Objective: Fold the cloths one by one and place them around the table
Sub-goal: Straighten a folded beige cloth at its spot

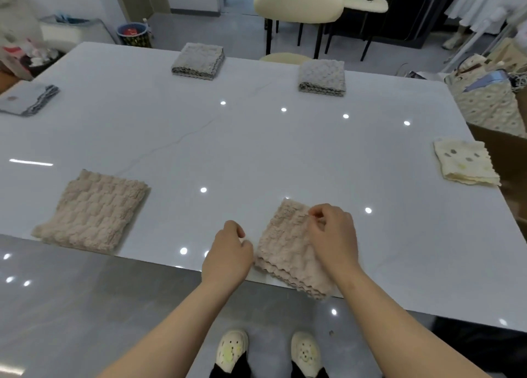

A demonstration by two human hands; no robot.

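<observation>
A folded beige cloth [288, 249] lies at the near edge of the white table [256, 155], its layered hem hanging slightly over the edge. My right hand [333, 235] rests on the cloth's right side, thumb and fingers pinching its upper edge. My left hand [228, 252] sits just left of the cloth with fingers curled, touching its left edge. Other folded cloths lie around the table: a beige one [91, 212] near left, a grey one [28, 99] far left, two grey ones [198, 60] [322, 76] at the far edge, and a dotted cream one [464, 163] at the right.
A cream chair [298, 5] stands beyond the far edge. A dotted bag [487, 103] and a cardboard box [504, 149] sit by the table's right side. A bin [134, 35] stands on the floor at the far left. My feet in pale clogs [268, 352] show below.
</observation>
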